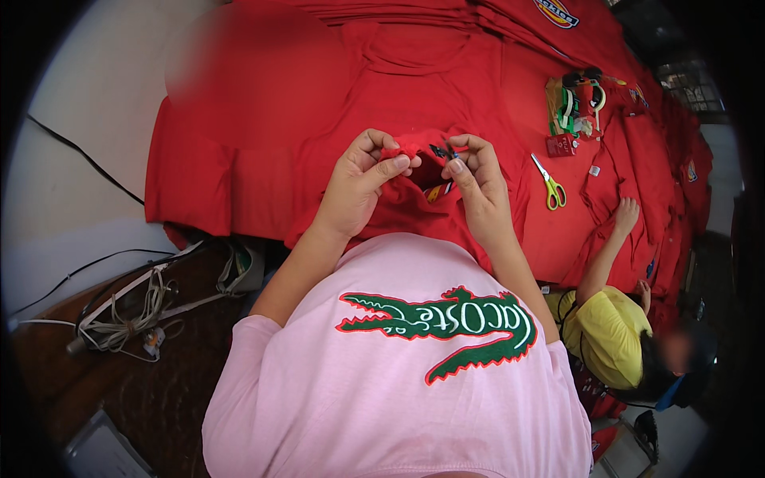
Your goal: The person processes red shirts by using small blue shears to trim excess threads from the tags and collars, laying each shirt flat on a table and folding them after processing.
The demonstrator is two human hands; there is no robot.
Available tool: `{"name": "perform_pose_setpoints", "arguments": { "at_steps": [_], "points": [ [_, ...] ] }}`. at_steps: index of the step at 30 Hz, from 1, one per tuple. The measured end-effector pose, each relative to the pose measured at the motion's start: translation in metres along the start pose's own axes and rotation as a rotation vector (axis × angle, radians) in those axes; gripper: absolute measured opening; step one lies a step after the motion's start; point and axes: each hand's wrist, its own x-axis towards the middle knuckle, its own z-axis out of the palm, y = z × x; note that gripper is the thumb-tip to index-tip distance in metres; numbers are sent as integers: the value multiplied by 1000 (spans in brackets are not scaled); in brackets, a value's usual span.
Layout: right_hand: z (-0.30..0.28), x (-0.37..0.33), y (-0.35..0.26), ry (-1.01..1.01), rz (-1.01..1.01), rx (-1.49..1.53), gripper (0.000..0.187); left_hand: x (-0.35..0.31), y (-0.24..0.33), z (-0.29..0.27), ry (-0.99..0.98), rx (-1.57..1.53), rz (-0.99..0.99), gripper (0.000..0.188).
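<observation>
Pink shirt (382, 398) lies nearest, and just beyond it a red garment (401, 191) is raised — the left hand (358, 177) pinching its edge, probably to keep it taut, the right hand (484, 182) grasping a small dark tool (440, 151) beside it.

White lettering (476, 317) on pink shirt (382, 406), lettered badge (555, 13) on red garment (586, 46)

- left hand (362, 177): one;
- right hand (483, 174): one;
- dark hand tool (440, 151): one;
- yellow-handled scissors (548, 182): one pair;
- small red box (562, 145): one;
- co-worker (610, 331): one;
- co-worker's hands (628, 214): two;
- red garments (430, 99): several, overlapping too much for an exact count;
- cables (137, 320): several, tangled past counting
</observation>
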Motion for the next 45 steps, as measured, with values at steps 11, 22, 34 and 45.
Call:
{"name": "perform_pose_setpoints", "arguments": {
  "at_steps": [11,22,34,45],
  "points": [
    [14,-10,-10,-49,-22,1,23,0,-7,-2,-36,-36,46,17],
    [16,-5,-6,-68,-20,92,24,-1,-7,-2,-54,-61,25,16],
    [7,5,-6,63,48,256,22,0,-5,-2,-60,-94,-16,13],
    [10,-4,-13,7,-99,-10,20,2,-12,4,-99,-452,-91,11]
  ]
}}
